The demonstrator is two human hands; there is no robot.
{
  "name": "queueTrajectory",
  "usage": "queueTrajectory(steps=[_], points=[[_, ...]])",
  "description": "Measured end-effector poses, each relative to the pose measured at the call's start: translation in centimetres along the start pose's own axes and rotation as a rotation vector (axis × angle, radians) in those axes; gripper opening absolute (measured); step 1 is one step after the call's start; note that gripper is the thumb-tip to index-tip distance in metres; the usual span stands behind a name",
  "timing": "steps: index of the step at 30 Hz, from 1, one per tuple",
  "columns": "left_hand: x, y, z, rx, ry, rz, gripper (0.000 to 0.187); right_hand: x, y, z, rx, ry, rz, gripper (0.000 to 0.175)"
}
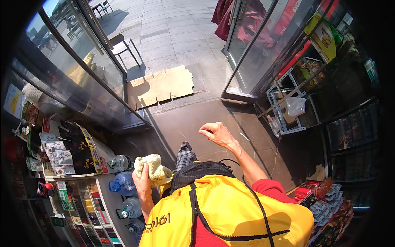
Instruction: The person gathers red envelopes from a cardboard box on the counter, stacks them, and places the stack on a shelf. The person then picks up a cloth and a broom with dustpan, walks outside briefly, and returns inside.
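My left hand (143, 181) is closed on a pale yellow cloth (151, 166), which hangs in folds over the fingers beside several large plastic water bottles (122, 184). Held out over the brown tiled floor (197, 120), my right hand (216, 133) has its fingers curled in and no object shows in it. In front of me, a flattened cardboard sheet (166, 86) lies just outside the doorway. One foot in checked trousers (185, 156) is visible below, and a yellow vest over red sleeves covers my body.
Glass doors (243, 61) stand on both sides of the doorway. A counter (106, 182) with packets is at left. A white metal rack (287, 102) with a plastic bag stands at right, near a shelf of packaged goods (327, 207). Outside are paving and a chair (122, 48).
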State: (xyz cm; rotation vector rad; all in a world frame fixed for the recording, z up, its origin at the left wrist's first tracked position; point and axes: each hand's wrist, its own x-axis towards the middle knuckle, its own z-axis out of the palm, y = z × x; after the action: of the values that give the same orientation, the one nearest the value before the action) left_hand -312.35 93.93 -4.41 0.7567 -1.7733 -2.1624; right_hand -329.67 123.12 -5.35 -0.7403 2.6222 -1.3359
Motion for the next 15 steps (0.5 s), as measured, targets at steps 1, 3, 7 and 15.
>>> queueTrajectory(steps=[1, 3, 7, 15], points=[[3.6, 0.9, 0.9, 0.009, -0.055, -0.012, 0.021, 1.9, 1.1, -0.9, -0.005, 0.029, 0.048, 0.019], [10.3, 2.5, 3.9, 0.137, -0.008, -0.004, 0.022, 4.6, 3.4, -3.4, 0.079, 0.075, 0.252, 0.019], [21.0, 6.0, 11.9, 0.186, -0.184, 0.051, 0.025, 8.9, 7.8, -6.7, 0.092, 0.283, 0.414, 0.017], [36.9, 6.4, 23.0, 0.319, -0.395, 0.035, 0.024, 22.9, 17.3, -8.7, 0.254, 0.282, 0.649, 0.016]])
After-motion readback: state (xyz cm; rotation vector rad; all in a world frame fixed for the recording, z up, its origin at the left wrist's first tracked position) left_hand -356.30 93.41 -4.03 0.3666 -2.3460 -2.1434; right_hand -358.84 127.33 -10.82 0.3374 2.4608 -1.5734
